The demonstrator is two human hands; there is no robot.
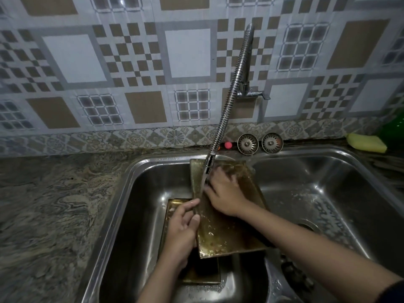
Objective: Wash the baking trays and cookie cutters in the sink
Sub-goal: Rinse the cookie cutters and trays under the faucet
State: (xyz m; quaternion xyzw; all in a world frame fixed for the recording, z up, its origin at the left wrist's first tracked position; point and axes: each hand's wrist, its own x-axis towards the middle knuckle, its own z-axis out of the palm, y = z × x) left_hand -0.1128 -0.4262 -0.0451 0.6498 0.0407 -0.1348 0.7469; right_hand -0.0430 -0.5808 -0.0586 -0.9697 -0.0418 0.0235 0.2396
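Over left basin: tilted baking tray [227, 224].
Left hand [182, 228]: gripping tray's left edge.
Right hand [225, 193]: lying flat, fingers spread, pressing tray's far surface.

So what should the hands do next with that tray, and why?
Probably slide the right hand down the tray, rubbing toward its near end: water from the tap hits only the top, brown specks show lower down, and the left hand steadies its edge.
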